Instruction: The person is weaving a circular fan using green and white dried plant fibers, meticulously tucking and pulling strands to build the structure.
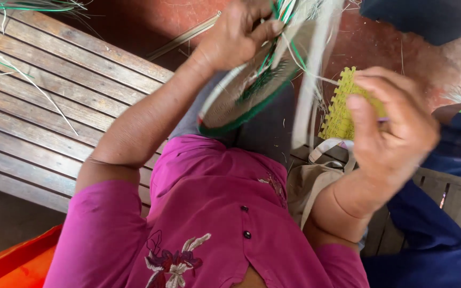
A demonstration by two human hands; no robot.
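Observation:
My left hand (pixel 238 33) grips a round woven mat (pixel 244 90) of pale straw with a green rim and green pattern, held tilted above my lap. Loose pale and green strands (pixel 308 69) hang from its upper edge. My right hand (pixel 393 125) is raised to the right of the mat with fingers curled, pinching a thin pale strand that runs back toward the mat. Behind that hand lies a yellow woven piece (pixel 342 114). I wear a magenta shirt (pixel 209 213) with a flower print.
A slatted wooden bench (pixel 44 106) spreads to the left with loose straw strands on it. A beige bag (pixel 310 181) sits by my right side. Blue cloth (pixel 444 224) lies at the right, an orange object (pixel 12 264) at bottom left, red floor beyond.

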